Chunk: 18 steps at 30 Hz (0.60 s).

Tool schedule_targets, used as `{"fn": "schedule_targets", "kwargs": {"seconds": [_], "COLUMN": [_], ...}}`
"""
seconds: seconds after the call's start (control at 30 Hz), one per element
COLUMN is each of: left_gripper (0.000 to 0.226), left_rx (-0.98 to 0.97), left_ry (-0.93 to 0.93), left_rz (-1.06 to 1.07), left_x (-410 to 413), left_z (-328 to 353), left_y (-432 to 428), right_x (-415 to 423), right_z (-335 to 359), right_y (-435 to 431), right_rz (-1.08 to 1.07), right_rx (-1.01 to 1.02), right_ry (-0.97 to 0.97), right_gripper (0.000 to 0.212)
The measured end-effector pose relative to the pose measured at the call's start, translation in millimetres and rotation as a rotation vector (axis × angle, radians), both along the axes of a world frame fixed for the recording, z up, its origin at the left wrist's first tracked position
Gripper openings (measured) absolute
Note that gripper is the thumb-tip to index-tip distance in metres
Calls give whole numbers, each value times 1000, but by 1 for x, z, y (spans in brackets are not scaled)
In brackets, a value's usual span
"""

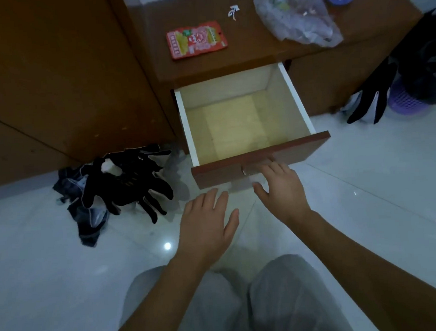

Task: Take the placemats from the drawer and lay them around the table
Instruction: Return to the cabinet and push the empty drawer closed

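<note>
Both open and empty: my right hand (278, 189) is touching the drawer front (298, 150) at twelve o'clock to steady it, my left hand (205, 218) hovering at eight.

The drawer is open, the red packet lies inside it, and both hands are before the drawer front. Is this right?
Not quite: in the head view the red packet lies on the cabinet top, behind the open drawer, not inside it. The rest holds.
</note>
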State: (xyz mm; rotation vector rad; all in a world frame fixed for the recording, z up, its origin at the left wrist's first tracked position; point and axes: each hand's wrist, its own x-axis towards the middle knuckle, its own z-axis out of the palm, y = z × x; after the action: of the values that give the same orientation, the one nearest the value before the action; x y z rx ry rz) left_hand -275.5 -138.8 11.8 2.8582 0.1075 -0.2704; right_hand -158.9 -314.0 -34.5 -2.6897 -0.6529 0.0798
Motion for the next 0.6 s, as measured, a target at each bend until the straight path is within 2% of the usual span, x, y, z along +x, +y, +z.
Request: {"fn": "schedule_targets", "kwargs": {"seconds": [0.13,0.3,0.43,0.6], "left_gripper": [53,60,61,58], "left_rx": [7,56,108,135], "left_ry": [-158,-172,-201,-223], "left_rz": [-41,-58,-71,-40], "left_x": [18,33,40,42], "left_z": [-69,-108,-116,-118], "left_y": [2,-7,-15,-24], "right_x": [19,33,39,44], "right_z": [-79,-137,-154,-145], "right_y": [-4,-8,-10,-6], "right_rz": [-14,8,33,39], "right_rx": [71,123,192,301], "right_ry": [-170,-304,-400,-418], "right_gripper": [30,28,23,11]}}
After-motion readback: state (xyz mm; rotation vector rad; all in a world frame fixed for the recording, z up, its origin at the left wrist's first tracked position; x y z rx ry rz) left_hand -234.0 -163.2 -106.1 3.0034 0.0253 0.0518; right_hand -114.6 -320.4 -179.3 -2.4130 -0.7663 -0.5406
